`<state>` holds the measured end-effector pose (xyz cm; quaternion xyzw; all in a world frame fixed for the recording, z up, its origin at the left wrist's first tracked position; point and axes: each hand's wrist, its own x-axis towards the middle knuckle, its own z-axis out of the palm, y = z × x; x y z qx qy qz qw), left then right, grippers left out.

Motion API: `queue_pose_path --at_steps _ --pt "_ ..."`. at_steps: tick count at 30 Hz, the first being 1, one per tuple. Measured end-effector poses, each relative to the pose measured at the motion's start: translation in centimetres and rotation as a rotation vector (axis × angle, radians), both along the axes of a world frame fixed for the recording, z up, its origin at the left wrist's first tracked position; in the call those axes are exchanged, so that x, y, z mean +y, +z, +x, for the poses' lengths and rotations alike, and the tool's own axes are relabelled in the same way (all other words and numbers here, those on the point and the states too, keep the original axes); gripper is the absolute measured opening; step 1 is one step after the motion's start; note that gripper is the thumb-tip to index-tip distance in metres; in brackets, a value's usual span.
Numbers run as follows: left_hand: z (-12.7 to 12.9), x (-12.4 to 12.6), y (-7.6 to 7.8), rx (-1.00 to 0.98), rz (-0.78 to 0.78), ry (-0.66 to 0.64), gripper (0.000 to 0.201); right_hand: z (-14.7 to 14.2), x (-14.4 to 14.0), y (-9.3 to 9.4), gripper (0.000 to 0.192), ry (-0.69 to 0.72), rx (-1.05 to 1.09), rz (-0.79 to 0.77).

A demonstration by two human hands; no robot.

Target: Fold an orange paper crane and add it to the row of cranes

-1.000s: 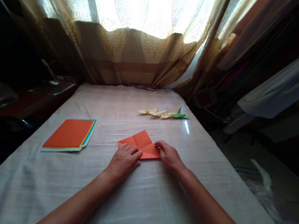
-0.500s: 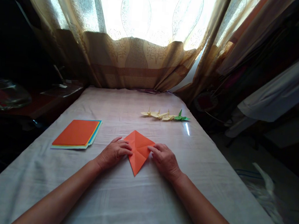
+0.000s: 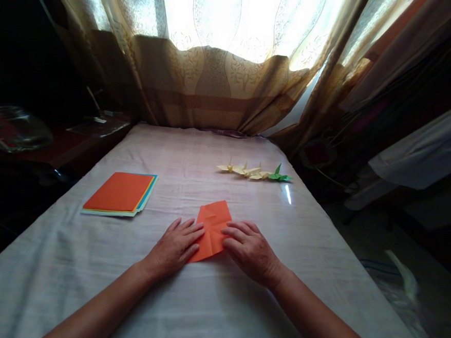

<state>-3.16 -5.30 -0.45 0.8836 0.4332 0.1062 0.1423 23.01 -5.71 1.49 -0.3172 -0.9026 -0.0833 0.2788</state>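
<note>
A square of orange origami paper (image 3: 211, 233) with crossing creases lies on the cloth between my hands, one corner turned askew to the upper right. My left hand (image 3: 174, 245) rests on its left edge, fingers spread and lying flat. At the opposite edge, my right hand (image 3: 253, 249) has its fingers bent and pressed together on the paper; the underside of that grip is hidden.
To the left lies a stack of coloured paper (image 3: 118, 192), orange on top. Several cream folded cranes (image 3: 244, 171) and a green one (image 3: 280, 175) form a row at the back right. A curtain (image 3: 201, 80) hangs behind the cloth-covered surface (image 3: 180, 153).
The orange paper has been turned, its point no longer facing me. Both hands have shifted with it, and the left fingers have spread. The whole view has tilted slightly.
</note>
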Motion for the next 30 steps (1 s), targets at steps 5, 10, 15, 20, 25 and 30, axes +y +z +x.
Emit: queue_pose_path --at_steps 5,10,15,20,25,30 --pt "-1.3 -0.3 0.0 0.009 -0.069 -0.045 0.046 1.6 1.6 -0.6 0.016 0.076 0.109 -0.271" --pt "-1.1 -0.7 0.8 0.032 -0.083 -0.067 0.038 2.4 2.8 -0.8 0.012 0.134 0.101 -0.471" --pt "-1.0 -0.8 0.9 0.033 -0.051 -0.081 0.034 2.1 3.0 -1.2 0.015 -0.026 0.115 -0.535" --pt "-1.3 -0.7 0.7 -0.007 -0.098 -0.091 0.037 0.4 4.1 -1.8 0.012 -0.124 0.212 -0.533" --pt "-1.7 -0.8 0.7 -0.058 -0.165 -0.066 0.041 -1.2 4.9 -2.6 0.016 -0.234 0.303 -0.533" --pt "-1.8 -1.0 0.9 -0.123 -0.206 -0.020 0.035 -2.0 4.5 -3.2 0.022 -0.308 0.316 -0.449"
